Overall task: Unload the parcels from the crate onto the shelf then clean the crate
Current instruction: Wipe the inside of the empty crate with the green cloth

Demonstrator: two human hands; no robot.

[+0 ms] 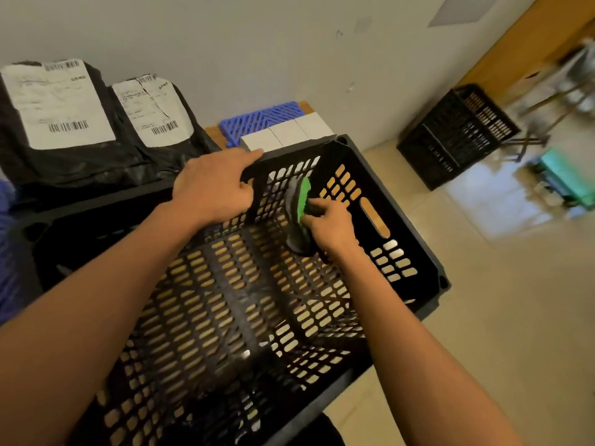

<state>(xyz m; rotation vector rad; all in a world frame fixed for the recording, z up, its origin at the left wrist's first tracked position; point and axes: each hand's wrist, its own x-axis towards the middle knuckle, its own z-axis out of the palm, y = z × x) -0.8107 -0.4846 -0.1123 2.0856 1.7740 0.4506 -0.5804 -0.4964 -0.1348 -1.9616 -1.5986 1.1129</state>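
Note:
A black slotted plastic crate (415, 252) lies in front of me on a wooden surface, with no parcels inside. My left hand (212, 185) grips the crate's far wall at the rim, thumb inside and forefinger stretched along the top. My right hand (331, 225) is inside the crate and holds a grey and green cloth (297, 210) pressed against that far wall near the corner. Two black parcels with white labels, a larger one (54, 123) and a smaller one (154, 117), stand against the wall at the back left.
A blue plastic grid (257, 119) and a grey-white flat box (286, 135) lie just behind the crate. A second black crate (457, 136) stands on the tiled floor at the right, with blurred furniture and a green object (560, 175) beyond it.

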